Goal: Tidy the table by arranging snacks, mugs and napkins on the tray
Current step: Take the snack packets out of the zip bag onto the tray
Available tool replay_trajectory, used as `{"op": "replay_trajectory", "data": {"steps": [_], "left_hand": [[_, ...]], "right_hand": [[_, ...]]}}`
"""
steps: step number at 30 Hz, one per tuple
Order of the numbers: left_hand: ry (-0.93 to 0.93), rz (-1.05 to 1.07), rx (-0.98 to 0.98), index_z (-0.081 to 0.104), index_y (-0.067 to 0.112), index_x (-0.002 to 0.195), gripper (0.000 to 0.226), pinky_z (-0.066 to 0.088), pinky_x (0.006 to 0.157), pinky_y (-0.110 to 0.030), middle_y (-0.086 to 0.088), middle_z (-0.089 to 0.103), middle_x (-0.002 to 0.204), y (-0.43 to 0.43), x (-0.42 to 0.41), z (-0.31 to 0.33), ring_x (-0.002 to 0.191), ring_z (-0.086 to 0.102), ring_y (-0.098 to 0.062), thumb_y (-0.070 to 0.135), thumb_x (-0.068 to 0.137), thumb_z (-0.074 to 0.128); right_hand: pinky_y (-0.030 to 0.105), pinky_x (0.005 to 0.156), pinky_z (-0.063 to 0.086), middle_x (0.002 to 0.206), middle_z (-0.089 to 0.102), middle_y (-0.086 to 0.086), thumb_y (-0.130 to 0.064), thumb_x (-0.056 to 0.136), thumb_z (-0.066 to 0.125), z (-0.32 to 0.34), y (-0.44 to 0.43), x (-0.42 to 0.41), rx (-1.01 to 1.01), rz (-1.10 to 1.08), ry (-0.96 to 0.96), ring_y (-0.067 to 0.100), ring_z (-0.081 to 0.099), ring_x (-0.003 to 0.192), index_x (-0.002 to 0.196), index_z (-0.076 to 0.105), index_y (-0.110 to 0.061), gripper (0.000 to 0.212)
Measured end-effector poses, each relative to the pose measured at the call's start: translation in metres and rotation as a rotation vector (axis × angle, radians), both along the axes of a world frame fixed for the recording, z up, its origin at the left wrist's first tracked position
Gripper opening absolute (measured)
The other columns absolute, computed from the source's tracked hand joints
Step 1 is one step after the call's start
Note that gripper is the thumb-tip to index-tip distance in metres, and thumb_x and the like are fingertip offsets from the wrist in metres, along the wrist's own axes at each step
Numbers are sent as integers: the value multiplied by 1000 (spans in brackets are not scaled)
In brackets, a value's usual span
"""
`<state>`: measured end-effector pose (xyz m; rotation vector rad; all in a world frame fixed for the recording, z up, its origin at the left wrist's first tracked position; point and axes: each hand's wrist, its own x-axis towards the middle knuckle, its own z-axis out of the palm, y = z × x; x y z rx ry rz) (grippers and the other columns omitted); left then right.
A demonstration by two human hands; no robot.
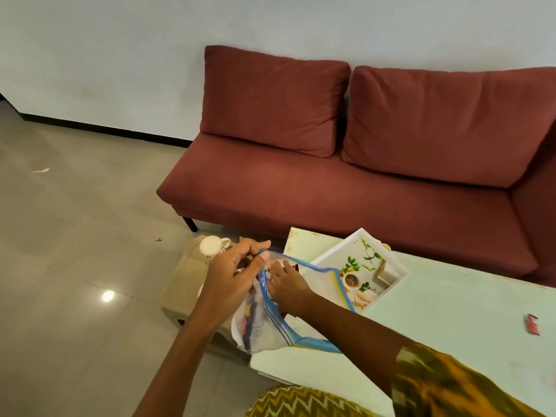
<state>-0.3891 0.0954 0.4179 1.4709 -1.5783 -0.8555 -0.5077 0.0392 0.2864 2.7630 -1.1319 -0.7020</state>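
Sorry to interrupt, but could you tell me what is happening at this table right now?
A person is holding a thin white cloth with blue borders at the table's near-left corner. The left hand pinches its upper edge, while the right hand is pressed against the fabric. The white tray on the pale table sits just behind, partly covered by the cloth. A mug stands on a low stool to the left, and a small red packet lies on the table's right.
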Motion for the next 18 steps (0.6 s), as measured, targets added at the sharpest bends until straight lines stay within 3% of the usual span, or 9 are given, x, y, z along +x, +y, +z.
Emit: {"op": "replay_trajectory", "data": {"steps": [4,7,12,18], "left_hand": [[-23,35,-1,50,34,73,24,45,48,-5,8,63,73,-3,-19,-1,61,64,3,15,88,56],[-38,89,3,51,26,71,18,46,47,-8,5,64,74,-8,-34,-5,56,61,1,19,88,55],[-87,160,51,54,2,85,18,45,43,-8,1,63,75,-19,-71,-17,51,60,0,20,89,54],[-130,223,109,55,12,86,6,41,40,-6,3,58,64,-30,-114,-32,56,57,-7,16,90,53]], "right_hand": [[43,96,44,116,59,17,-21,91,55,-3,-1,-19,-18,-51,-83,32,53,109,115,51,-3,30],[39,86,47,104,64,16,-15,90,57,5,-5,-38,8,-11,-176,31,58,99,105,58,-2,20],[41,88,48,115,59,20,-12,85,63,17,-3,-74,213,-231,-474,34,59,103,110,57,-1,28],[39,82,49,122,53,19,-4,85,59,51,5,-137,157,-343,-769,36,58,101,112,54,-2,27]]}}
